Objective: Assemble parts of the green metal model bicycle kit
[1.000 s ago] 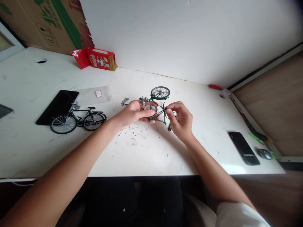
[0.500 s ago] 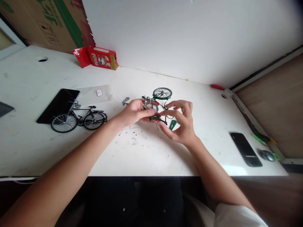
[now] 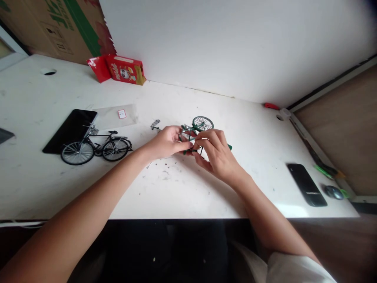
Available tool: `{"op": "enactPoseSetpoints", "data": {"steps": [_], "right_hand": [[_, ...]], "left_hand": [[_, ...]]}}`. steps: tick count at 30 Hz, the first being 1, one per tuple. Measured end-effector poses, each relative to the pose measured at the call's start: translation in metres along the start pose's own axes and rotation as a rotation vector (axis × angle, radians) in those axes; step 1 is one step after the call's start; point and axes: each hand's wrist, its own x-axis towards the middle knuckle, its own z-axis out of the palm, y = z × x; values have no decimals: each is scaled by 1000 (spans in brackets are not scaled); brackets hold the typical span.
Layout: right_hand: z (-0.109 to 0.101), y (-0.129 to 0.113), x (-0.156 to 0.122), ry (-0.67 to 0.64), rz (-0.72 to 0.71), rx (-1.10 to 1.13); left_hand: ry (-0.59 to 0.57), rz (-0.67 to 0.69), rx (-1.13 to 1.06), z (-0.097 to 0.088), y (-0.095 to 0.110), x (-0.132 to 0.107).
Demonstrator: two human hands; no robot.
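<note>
A small green model bicycle [image 3: 202, 123] sits at the middle of the white table [image 3: 188, 188], one spoked wheel showing behind my hands. My left hand [image 3: 165, 142] grips its frame from the left, fingers closed round it. My right hand [image 3: 214, 155] covers the frame from the right, fingers pinched on it near the middle. A green piece [image 3: 229, 147] pokes out past my right hand. Most of the frame is hidden by my fingers.
A finished black model bicycle [image 3: 96, 147] stands at the left, beside a black tablet [image 3: 69, 129] and a clear plastic bag [image 3: 116, 115]. A red snack box [image 3: 125, 70] lies by the wall. A black phone [image 3: 306, 184] lies at the right. Tiny loose parts [image 3: 166, 173] dot the table before my hands.
My right hand has slid left over the green bicycle's frame and closed on it. The bicycle has come lower and tilted, with less of it showing.
</note>
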Motion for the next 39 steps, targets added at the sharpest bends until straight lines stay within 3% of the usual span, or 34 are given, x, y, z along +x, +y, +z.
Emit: {"op": "enactPoseSetpoints", "data": {"steps": [2, 5, 8, 16, 18, 25, 32, 39], "right_hand": [[-1, -1, 1, 20, -12, 49], [-1, 0, 1, 200, -17, 141], [1, 2, -1, 351, 135, 313], [10, 9, -1, 289, 591, 741], [11, 11, 0, 285, 643, 813], [15, 16, -2, 291, 670, 894], [16, 17, -2, 399, 652, 848], [17, 17, -2, 409, 638, 812]], "left_hand": [[9, -13, -17, 0, 1, 0], [32, -26, -45, 0, 3, 0], [53, 5, -85, 0, 6, 1], [95, -2, -70, 0, 6, 1], [87, -16, -52, 0, 7, 1], [75, -10, -37, 0, 7, 1], [49, -13, -99, 1, 2, 5], [39, 13, -145, 4, -3, 8]]}}
